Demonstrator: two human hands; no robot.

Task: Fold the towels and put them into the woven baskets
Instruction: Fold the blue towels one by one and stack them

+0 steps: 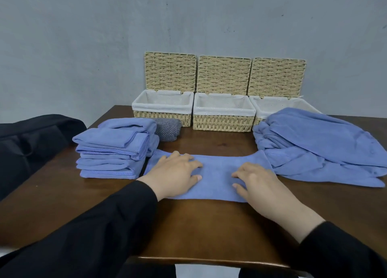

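The blue towel (217, 174) under work lies flat as a long folded strip, parallel to the near edge of the table (209, 225) and about midway along it. The left hand (174, 174) presses its left part, fingers straight and spread, gripping nothing. The right hand (259, 185) presses its right part with fingers nearly straight, likewise holding nothing. The strip's right end touches or runs under the heap of unfolded towels (318, 145) by the right edge; which of the two cannot be told.

A stack of folded towels (113, 150) stands just beside the strip's left end, with a grey folded cloth (167, 129) behind it. Three woven baskets (223, 112), white-lined and lids raised, stand in a row along the far edge; no towel shows in them.

Risks, as judged: lifting the right end for the next fold may drag the heap with it if the two are caught together. The uneven stack could topple if knocked by the left sleeve. A thick fold may not fit a basket.

The table is dark polished wood. A black garment (31, 139) lies beyond its left edge. The wall (188, 22) behind is plain grey-blue, lightly marked.
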